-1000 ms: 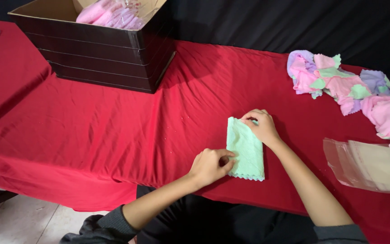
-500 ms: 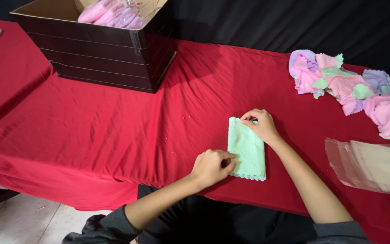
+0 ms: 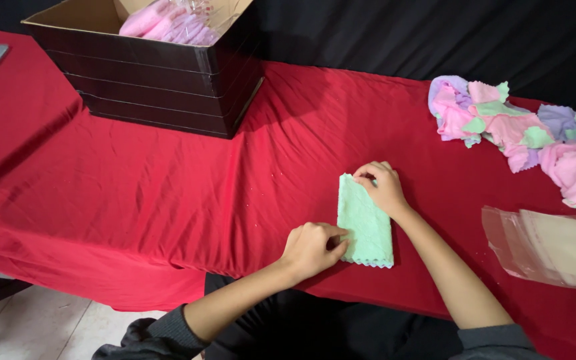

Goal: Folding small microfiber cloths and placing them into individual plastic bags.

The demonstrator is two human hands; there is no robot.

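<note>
The left hand [image 3: 313, 248] is curled, its fingertips pinching the near left edge of a folded mint-green cloth [image 3: 365, 223] on the red tablecloth [image 3: 168, 193], while the right hand [image 3: 383, 188], fingers bent together, pinches the cloth's far top corner. Out to the right of the right hand lies a stack of clear, flat plastic bags [image 3: 555, 248], and beyond it a heap of pink, lilac and green cloths [image 3: 521, 130]. Far off to the left hand's upper left stands a dark open cardboard box [image 3: 148, 70] holding pink bagged cloths [image 3: 168, 23].

Left grip [image 3: 313, 248] curled, right grip [image 3: 383, 188] pinching
</note>
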